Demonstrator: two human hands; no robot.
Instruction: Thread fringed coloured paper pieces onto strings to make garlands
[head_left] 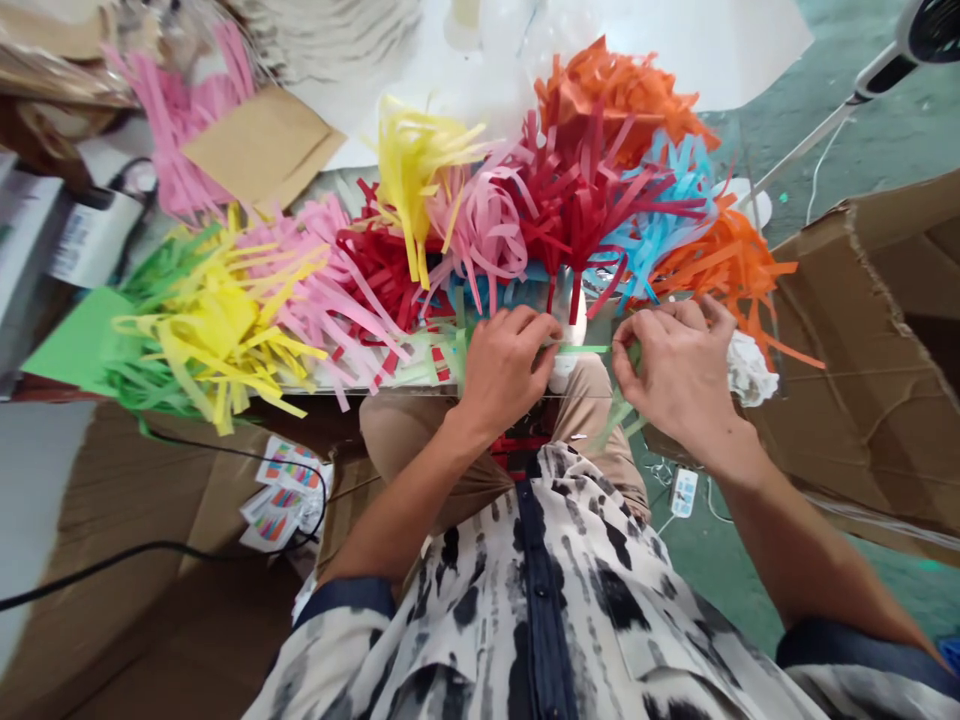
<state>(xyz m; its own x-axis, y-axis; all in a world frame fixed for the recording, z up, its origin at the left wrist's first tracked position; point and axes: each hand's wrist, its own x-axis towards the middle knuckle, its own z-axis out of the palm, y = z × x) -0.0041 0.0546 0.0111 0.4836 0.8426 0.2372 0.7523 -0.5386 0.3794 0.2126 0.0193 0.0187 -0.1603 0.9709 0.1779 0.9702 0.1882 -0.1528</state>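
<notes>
Between my two hands stretches a narrow pale green strip, apparently of tissue paper. My left hand pinches its left end, and my right hand has fingers closed on its right end. More pale green fringe hangs below my right hand. Just beyond my hands lie fringed paper bundles in several colours: a dark red bundle, a pink bundle, a light blue bundle and an orange bundle. Farther left are a yellow bundle and a green bundle.
Cardboard boxes stand on both sides, the right box close to my right arm. A brown paper piece lies at the table's back left. A black cable runs at lower left. A power strip lies on the floor.
</notes>
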